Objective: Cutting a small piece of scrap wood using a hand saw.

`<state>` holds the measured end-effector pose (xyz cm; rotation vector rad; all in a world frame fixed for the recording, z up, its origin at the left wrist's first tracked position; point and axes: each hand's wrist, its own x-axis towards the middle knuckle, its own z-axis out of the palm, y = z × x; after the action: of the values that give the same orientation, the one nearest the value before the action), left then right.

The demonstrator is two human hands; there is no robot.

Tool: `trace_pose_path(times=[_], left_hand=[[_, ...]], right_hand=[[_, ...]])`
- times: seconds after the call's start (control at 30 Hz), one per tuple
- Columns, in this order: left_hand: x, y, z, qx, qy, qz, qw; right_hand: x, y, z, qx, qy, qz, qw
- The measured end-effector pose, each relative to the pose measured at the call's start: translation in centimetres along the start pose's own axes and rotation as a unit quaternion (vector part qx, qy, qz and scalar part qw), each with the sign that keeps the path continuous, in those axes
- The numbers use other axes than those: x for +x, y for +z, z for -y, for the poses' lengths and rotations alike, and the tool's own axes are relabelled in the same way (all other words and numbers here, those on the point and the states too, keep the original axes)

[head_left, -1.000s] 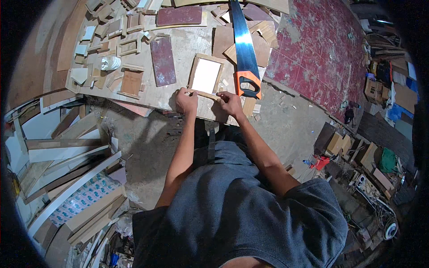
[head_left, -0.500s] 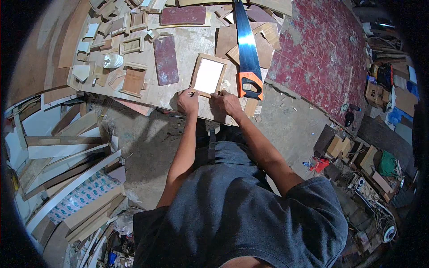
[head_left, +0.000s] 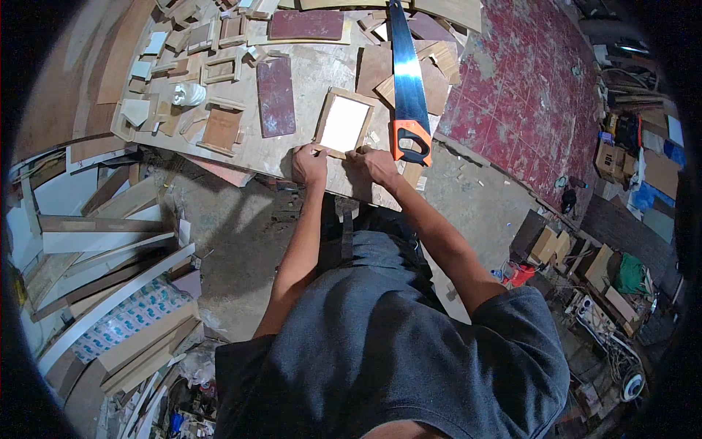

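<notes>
A small wooden frame (head_left: 322, 126) with a bright white panel (head_left: 345, 121) inside it lies near the front edge of the worktable (head_left: 245, 150). At its near left corner, my left hand (head_left: 310, 165) is closed with fingertips on the frame's rim. My right hand (head_left: 375, 164) grips the near right corner, its fingers bent against the wood. A handsaw (head_left: 411, 95) with an orange and black handle lies just right of the frame, its blade pointing away. To the left lies a dark red board (head_left: 276, 97).
Several small wooden frames and offcuts (head_left: 221, 69) crowd the table's left side, near a white spiral bulb (head_left: 189, 94). Another dark red board (head_left: 306, 25) lies at the back. Stacked planks (head_left: 110, 241) fill the floor at left; a cardboard box (head_left: 611, 159) and clutter stand at right.
The view has shifted slightly, so the table's things sit a little further right. Both hands stay at the frame's near corners, with almost no movement.
</notes>
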<state>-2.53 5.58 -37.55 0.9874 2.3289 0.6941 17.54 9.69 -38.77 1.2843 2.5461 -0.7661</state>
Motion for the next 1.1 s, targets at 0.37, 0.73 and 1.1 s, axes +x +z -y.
trace_pose_path(times=[0.37,0.73,1.1], left_hand=[[-0.7,-1.4,-2.0,0.001,-0.055,0.010,0.998],[-0.4,0.1,0.5,-0.026,-0.017,-0.002,1.000],[-0.2,-1.1,0.5,-0.030,0.004,0.000,1.000]], right_hand=[[-1.7,-1.8,1.7,-0.002,0.005,-0.041,0.999],[-3.3,-3.4,2.8,0.046,0.033,-0.072,0.996],[-3.9,-2.2,3.1,0.161,0.143,-0.145,0.966]])
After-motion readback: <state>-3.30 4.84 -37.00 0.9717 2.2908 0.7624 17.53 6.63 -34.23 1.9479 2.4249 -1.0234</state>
